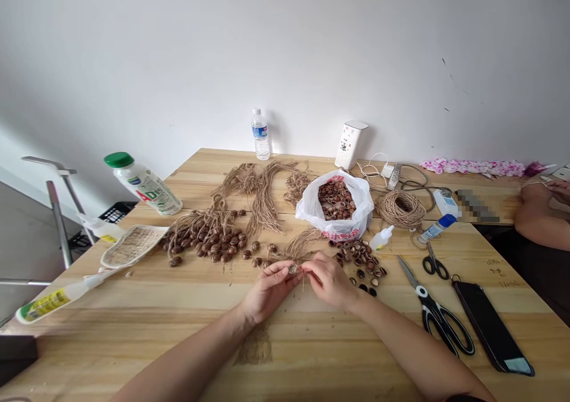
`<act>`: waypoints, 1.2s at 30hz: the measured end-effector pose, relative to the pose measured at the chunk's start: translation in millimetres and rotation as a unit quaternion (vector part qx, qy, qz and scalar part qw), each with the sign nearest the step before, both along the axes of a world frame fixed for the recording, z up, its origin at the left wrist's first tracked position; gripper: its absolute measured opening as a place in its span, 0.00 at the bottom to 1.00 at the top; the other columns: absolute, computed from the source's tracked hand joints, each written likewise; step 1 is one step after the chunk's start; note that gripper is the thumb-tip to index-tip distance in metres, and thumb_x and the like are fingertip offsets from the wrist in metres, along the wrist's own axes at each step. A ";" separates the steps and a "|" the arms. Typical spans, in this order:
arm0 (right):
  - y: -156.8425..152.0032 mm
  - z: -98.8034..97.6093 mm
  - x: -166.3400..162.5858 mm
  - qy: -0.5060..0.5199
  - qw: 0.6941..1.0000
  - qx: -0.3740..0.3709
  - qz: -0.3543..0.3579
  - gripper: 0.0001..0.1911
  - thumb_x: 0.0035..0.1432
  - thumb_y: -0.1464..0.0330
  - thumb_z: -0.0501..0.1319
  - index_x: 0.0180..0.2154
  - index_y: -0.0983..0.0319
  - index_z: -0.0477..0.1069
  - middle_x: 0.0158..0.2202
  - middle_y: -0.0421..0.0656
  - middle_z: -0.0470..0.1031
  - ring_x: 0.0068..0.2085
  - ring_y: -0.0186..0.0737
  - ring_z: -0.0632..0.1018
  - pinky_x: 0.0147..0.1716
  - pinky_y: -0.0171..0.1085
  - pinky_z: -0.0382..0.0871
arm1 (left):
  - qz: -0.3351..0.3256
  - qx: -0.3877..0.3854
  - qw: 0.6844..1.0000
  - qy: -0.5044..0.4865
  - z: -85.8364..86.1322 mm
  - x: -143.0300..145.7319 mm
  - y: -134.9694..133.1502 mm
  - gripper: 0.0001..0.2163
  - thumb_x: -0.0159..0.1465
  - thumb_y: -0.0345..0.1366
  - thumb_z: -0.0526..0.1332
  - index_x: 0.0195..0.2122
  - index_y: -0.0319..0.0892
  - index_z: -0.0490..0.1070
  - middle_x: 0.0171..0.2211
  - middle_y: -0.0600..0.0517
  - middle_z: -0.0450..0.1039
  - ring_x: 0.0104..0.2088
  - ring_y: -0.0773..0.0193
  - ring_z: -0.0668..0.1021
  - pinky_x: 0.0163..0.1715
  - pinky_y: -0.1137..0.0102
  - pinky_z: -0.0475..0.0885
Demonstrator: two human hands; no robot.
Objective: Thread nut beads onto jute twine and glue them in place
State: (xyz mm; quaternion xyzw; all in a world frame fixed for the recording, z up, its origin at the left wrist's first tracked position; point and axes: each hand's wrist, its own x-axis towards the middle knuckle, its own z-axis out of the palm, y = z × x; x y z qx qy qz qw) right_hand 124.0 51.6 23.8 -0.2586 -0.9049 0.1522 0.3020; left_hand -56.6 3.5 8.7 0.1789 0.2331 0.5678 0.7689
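At the middle of the table, my left hand (272, 289) pinches a small nut shell (292, 268) with a pale inside facing up. My right hand (327, 280) is closed close beside it, its fingertips on a thin strand of twine (303, 284) that hangs below them. Just beyond both hands lies a loose bunch of twine (303, 243). Strung brown nuts (222, 239) are heaped to the left of my hands. Loose half shells (363, 256) are scattered to the right, below a white plastic bag (307, 203) full of shells.
Right of my hands lie large scissors (421, 291), small scissors (435, 265), a phone (490, 325), a glue bottle (382, 237), a glue stick (439, 228) and a twine coil (401, 208). Several bottles, including a white green-capped one (154, 188), stand or lie around. Another person's arm (541, 215) rests at far right.
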 end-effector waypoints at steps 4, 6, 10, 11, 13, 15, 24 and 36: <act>0.3 0.7 -1.5 0.021 0.999 0.033 0.037 0.07 0.58 0.76 0.57 0.38 0.62 0.71 0.32 0.44 0.74 0.36 0.40 0.70 0.36 0.38 0.67 | -0.003 -0.001 1.000 -0.002 -2.4 -0.9 1.2 0.07 0.54 0.27 0.64 0.35 0.38 0.76 0.34 0.47 0.79 0.41 0.61 0.77 0.53 0.61 0.63; 1.2 -0.7 -1.6 0.022 0.998 0.039 0.044 0.06 0.59 0.73 0.58 0.36 0.61 0.73 0.31 0.44 0.74 0.35 0.39 0.70 0.36 0.38 0.67 | -0.010 0.005 1.000 -0.002 -2.7 -1.3 1.8 0.07 0.54 0.28 0.64 0.35 0.38 0.76 0.35 0.47 0.79 0.42 0.60 0.77 0.53 0.61 0.63; 2.2 -1.0 -0.8 0.055 0.998 -0.004 0.036 0.09 0.61 0.71 0.56 0.33 0.61 0.75 0.32 0.45 0.72 0.35 0.38 0.72 0.36 0.37 0.69 | -0.018 0.011 1.000 0.001 -2.2 -1.6 1.8 0.07 0.55 0.28 0.65 0.35 0.38 0.76 0.35 0.46 0.79 0.42 0.60 0.77 0.55 0.59 0.62; 2.2 0.2 -0.6 0.077 0.996 -0.030 0.028 0.09 0.61 0.71 0.56 0.33 0.61 0.75 0.34 0.46 0.72 0.37 0.38 0.73 0.36 0.37 0.70 | -0.019 0.012 1.000 0.001 -2.0 -1.6 1.6 0.07 0.55 0.29 0.65 0.36 0.38 0.76 0.35 0.46 0.79 0.42 0.59 0.77 0.55 0.58 0.61; 2.2 4.1 -0.3 0.133 0.985 -0.106 0.002 0.09 0.60 0.70 0.56 0.34 0.61 0.76 0.37 0.47 0.73 0.36 0.38 0.75 0.34 0.37 0.72 | -0.019 0.014 1.000 0.004 -1.8 -1.7 1.0 0.07 0.55 0.29 0.65 0.36 0.37 0.76 0.36 0.45 0.79 0.43 0.58 0.77 0.55 0.56 0.62; 2.3 8.8 -0.3 0.186 0.961 -0.203 -0.021 0.08 0.60 0.68 0.57 0.34 0.61 0.75 0.38 0.48 0.74 0.31 0.36 0.76 0.29 0.36 0.74 | -0.020 0.017 1.000 0.014 -1.7 -1.7 0.3 0.07 0.55 0.29 0.65 0.36 0.37 0.76 0.35 0.45 0.79 0.43 0.57 0.78 0.54 0.55 0.62; 5.5 12.4 1.0 0.288 0.845 -0.449 0.039 0.11 0.58 0.65 0.60 0.43 0.62 0.66 0.42 0.48 0.76 0.42 0.42 0.79 0.39 0.42 0.76 | -0.038 0.010 0.998 0.043 -1.6 -1.8 -1.6 0.09 0.54 0.30 0.66 0.36 0.38 0.77 0.31 0.48 0.77 0.30 0.65 0.77 0.37 0.68 0.69; 4.3 11.9 -0.5 0.228 0.882 -0.411 0.018 0.09 0.56 0.65 0.61 0.36 0.64 0.74 0.31 0.44 0.77 0.29 0.35 0.79 0.30 0.36 0.77 | -0.005 -0.014 1.000 0.027 0.2 -1.7 0.4 0.12 0.51 0.25 0.67 0.39 0.37 0.76 0.34 0.47 0.78 0.35 0.63 0.78 0.45 0.65 0.67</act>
